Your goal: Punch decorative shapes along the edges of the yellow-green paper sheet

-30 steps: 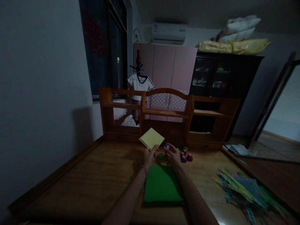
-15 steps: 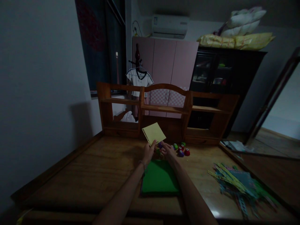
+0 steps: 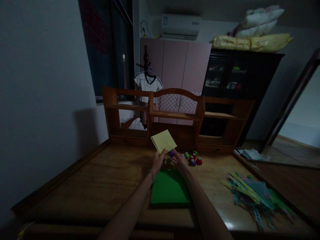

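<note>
A square yellow sheet of loose-leaf paper (image 3: 164,141), with a row of punched holes along its left edge, is held up and tilted. My left hand (image 3: 158,162) pinches it at the lower corner, thumb on top. My right hand (image 3: 180,163) is just right of that corner, fingers bent and drawn together; whatever may be between them is too small and dark to make out. Below both hands lies a green rectangular pad or folder (image 3: 170,190) on the wooden desk (image 3: 120,173). Small round purple, green and red toys (image 3: 192,162) with eye-like spots sit behind and beside my right hand.
A tangled pile of yellow, green and blue paper strips (image 3: 250,193) lies at the desk's right side. A wooden shelf unit (image 3: 175,116) stands along the back edge. The wall (image 3: 50,116) borders the left, and a raised wooden rim (image 3: 265,183) runs along the right.
My right fingertips have shifted slightly up near the paper's lower corner. The paper stays in my left hand; the whole view has moved very slightly.
</note>
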### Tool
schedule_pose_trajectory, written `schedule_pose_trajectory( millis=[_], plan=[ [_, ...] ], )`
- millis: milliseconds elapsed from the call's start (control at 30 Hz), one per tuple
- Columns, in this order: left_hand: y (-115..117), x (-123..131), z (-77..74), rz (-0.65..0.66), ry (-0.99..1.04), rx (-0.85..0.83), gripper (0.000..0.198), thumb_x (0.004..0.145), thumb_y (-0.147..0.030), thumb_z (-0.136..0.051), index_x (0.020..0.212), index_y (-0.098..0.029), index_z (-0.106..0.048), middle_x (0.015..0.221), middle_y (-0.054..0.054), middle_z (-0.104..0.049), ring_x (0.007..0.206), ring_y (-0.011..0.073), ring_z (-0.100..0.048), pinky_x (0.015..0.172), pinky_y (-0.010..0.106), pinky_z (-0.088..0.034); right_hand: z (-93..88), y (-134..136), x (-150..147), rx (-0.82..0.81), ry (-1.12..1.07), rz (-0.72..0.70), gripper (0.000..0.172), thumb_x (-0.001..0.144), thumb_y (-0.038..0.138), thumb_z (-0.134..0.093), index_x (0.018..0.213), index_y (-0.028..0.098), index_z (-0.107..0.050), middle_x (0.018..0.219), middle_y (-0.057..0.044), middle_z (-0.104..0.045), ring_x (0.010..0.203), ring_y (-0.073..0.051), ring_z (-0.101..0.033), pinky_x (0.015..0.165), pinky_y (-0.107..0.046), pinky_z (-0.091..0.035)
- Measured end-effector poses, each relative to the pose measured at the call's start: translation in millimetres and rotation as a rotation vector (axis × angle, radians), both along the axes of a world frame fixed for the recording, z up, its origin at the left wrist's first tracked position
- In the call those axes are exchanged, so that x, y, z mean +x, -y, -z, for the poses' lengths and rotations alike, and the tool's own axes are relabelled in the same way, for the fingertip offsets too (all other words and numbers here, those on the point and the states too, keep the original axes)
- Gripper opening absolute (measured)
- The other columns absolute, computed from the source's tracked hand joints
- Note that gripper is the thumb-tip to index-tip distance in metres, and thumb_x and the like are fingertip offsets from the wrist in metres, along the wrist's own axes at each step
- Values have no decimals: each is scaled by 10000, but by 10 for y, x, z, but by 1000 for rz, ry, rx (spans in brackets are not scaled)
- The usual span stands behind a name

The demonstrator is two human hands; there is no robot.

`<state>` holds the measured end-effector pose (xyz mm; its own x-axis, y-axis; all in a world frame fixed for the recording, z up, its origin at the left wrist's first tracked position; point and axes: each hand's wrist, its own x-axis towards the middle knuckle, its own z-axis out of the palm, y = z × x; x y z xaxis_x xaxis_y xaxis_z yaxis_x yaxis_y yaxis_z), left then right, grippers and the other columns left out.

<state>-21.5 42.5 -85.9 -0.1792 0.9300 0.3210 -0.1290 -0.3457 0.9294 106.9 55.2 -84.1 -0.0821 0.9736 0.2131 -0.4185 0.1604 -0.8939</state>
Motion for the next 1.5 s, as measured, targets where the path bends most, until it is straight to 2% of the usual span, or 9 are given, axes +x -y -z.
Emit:
schedule_pose_trajectory(
  millis=[100, 300, 400, 733, 900, 1200, 1500],
  plan=[
    [18, 2, -22, 3, -12, 5, 487, 739, -600, -570, 742, -116, -621, 458, 2, -538, 341, 95, -443, 359, 213, -320, 4, -7, 9, -50, -25, -35, 322, 654, 445, -752, 777, 168, -644, 658, -47, -629, 543, -155, -608, 486, -264, -506],
    [-7, 5, 1, 8, -11, -4, 507, 727, -621, -568, 748, -117, -618, 499, 9, -564, 352, 98, -456, 361, 218, -339, 54, -49, 26, -119, -65, -61, 334, 650, 430, -762, 812, 164, -642, 768, -44, -662, 563, -107, -601, 562, -223, -517],
    [-24, 5, 18, 8, -17, -3, 514, 722, -622, -571, 756, -112, -623, 530, 21, -587, 351, 96, -459, 360, 219, -336, 67, -50, 32, -117, -45, -66, 350, 634, 440, -772, 809, 170, -636, 731, -27, -657, 560, -105, -599, 556, -216, -515],
    [-45, 9, 52, -30, -84, -9, 476, 771, -583, -541, 675, -121, -597, 433, -9, -527, 339, 91, -456, 368, 190, -328, 22, -11, 14, -154, -38, -10, 410, 558, 449, -810, 768, 148, -627, 628, -3, -629, 495, -88, -594, 482, -175, -483],
    [-48, 3, 67, -37, -138, 11, 488, 796, -587, -503, 680, -123, -600, 440, 0, -535, 349, 104, -477, 374, 198, -336, 28, -16, 32, -163, -43, -39, 390, 579, 417, -807, 795, 144, -633, 663, -20, -649, 518, -97, -613, 493, -176, -497],
    [10, 5, 7, -27, -99, -10, 463, 781, -571, -546, 700, -118, -598, 420, -9, -525, 322, 102, -463, 348, 199, -325, 42, -36, 46, -157, -58, -68, 407, 600, 427, -801, 824, 135, -627, 688, -29, -653, 531, -96, -610, 503, -177, -509],
    [-2, 30, 5, -4, -37, -23, 451, 769, -561, -569, 799, -113, -618, 543, 26, -627, 317, 96, -478, 326, 200, -355, 58, -76, 47, -147, -43, -68, 399, 645, 451, -767, 843, 130, -635, 716, -45, -659, 537, -91, -607, 510, -170, -512]
  ],
)
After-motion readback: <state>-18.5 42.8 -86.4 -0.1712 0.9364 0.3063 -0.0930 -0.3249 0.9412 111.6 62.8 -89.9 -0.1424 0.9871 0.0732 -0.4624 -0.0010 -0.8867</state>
